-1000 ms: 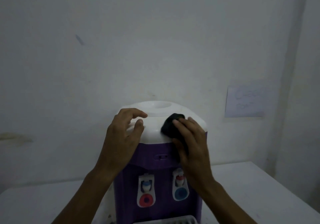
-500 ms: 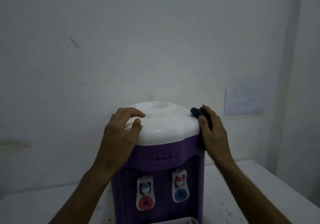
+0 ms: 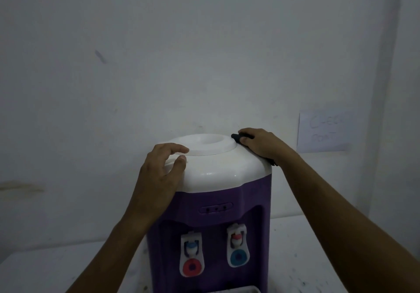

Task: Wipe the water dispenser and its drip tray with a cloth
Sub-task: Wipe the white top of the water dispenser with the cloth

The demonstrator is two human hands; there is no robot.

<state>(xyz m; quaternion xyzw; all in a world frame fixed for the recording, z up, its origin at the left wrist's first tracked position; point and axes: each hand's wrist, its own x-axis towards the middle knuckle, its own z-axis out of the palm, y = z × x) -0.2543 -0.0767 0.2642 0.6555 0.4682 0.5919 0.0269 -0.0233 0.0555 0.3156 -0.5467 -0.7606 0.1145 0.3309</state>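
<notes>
One purple water dispenser with a white top stands on a white table; two taps show on its front, one red-buttoned at 7 o'clock and one blue-buttoned at 5. Two hands: the left hand rests spread and unclenched on the top's 9 o'clock edge, and the right hand presses one dark cloth onto the 2 o'clock rim. The drip tray peeks at the bottom edge. Bare tabletop lies either side.

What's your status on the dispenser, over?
Left hand braced on white top, empty. Right hand pressing dark cloth on top's back right edge. Drip tray untouched. Nothing in the way.
</notes>
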